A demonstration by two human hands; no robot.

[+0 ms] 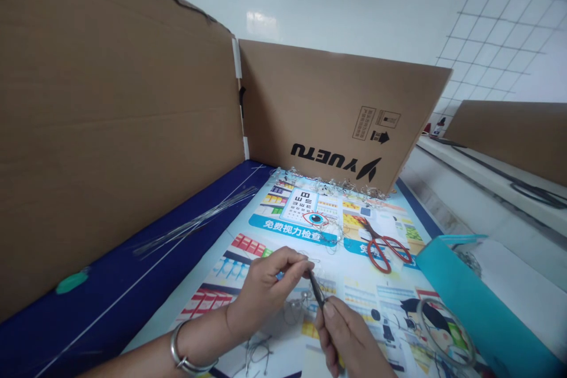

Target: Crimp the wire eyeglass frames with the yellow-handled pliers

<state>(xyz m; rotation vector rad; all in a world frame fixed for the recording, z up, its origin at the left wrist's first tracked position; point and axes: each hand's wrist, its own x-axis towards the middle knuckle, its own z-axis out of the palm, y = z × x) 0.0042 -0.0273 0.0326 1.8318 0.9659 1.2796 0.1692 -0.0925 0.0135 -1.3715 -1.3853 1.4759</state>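
Over the printed mat [363, 295], my left hand [270, 283] presses thumb and finger together, contents too small to tell; my right hand [348, 331] grips pliers [316, 290], tip at that pinch. Steady both; avoid snagging loose wire [305, 295].

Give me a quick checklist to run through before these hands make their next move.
1. Right hand gripping the pliers: ok.
2. Left hand fingertips at the pliers' tip: ok.
3. Wire pinched in those fingertips: cannot tell, too small.
4. Red-handled scissors apart from both hands: ok.
5. Space around the hands free of wire: not ok, thin loops show there.
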